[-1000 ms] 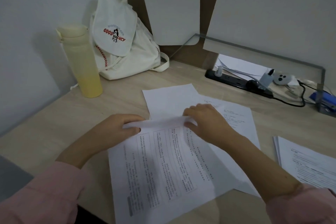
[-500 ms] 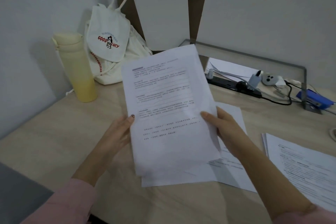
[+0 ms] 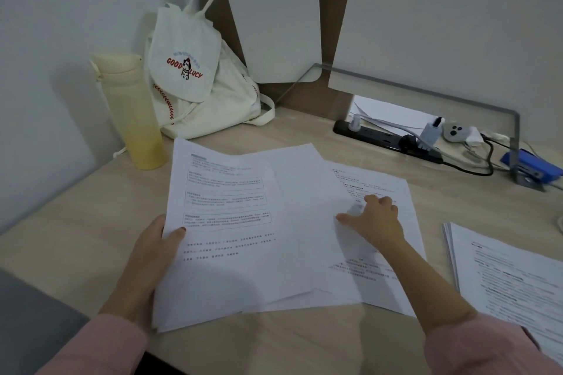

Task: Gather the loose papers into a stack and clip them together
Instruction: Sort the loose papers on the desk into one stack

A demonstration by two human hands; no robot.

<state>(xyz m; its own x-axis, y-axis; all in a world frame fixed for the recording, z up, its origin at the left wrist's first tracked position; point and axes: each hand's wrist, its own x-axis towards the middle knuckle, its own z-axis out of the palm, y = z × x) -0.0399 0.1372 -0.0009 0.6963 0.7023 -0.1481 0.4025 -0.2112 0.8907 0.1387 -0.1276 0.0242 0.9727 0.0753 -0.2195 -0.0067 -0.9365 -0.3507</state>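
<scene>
Centrally on the counter (image 3: 76,222), the left hand (image 3: 152,256) pinched the printed papers (image 3: 231,222) at their nine o'clock edge, thumb on top. The right hand (image 3: 376,224) pressed loosely spread fingers (image 3: 382,202) onto a sheet (image 3: 374,179) at three o'clock. At eleven o'clock, a white bag (image 3: 195,79) read "GOOD LUCY".

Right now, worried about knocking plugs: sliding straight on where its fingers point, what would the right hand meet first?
Probably the black power strip, though depth is unclear. The right hand lies on a printed sheet, fingers pointing away; past its edge, bare desk intervenes.
</scene>
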